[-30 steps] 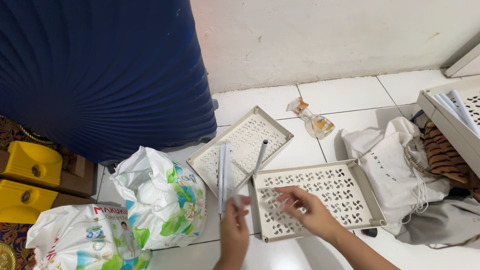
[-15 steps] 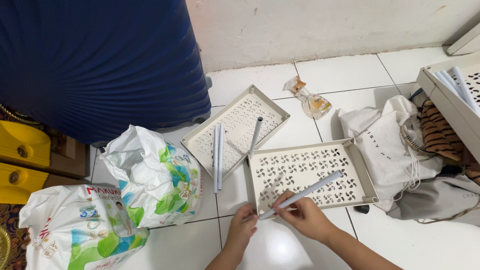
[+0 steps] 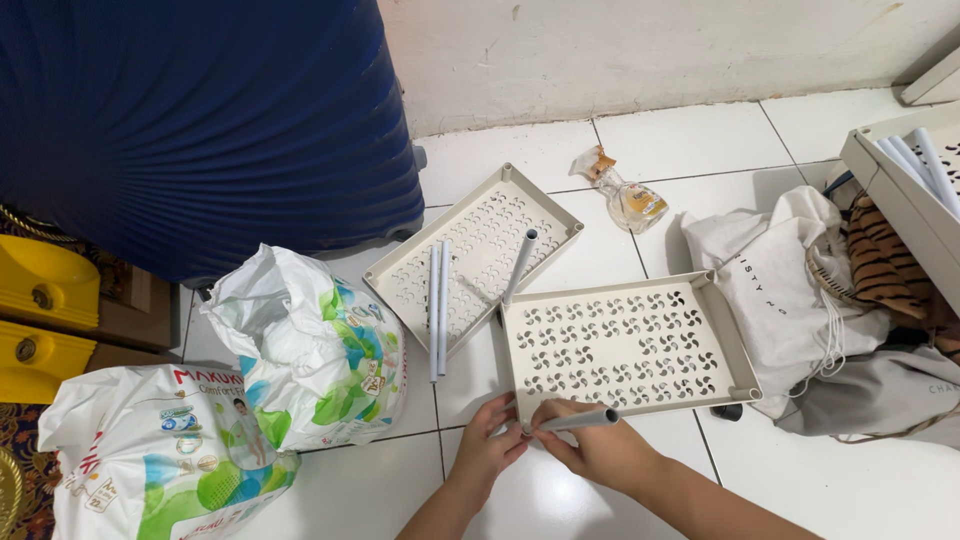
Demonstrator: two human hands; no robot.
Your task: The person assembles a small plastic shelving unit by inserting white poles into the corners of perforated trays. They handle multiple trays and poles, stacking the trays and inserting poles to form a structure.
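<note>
My right hand (image 3: 598,447) grips a short grey tube (image 3: 578,420) at the near left corner of a cream perforated tray (image 3: 727,340) lying on the white tile floor. My left hand (image 3: 489,440) touches that same corner and the tube's end. One grey tube (image 3: 519,265) stands upright in the tray's far left corner. A second cream perforated tray (image 3: 545,208) lies behind it, tilted, with two loose grey tubes (image 3: 439,305) lying across its near edge.
A dark blue suitcase (image 3: 200,120) fills the upper left. Two crumpled plastic diaper bags (image 3: 300,350) lie at the left, a small glass bottle (image 3: 628,196) near the wall. White cloth bags (image 3: 790,290) and a shelf rack with more tubes (image 3: 915,160) crowd the right.
The tube in my right hand has swung from lying across the tray to pointing right at its near left corner. My left hand has closed in on that corner.
</note>
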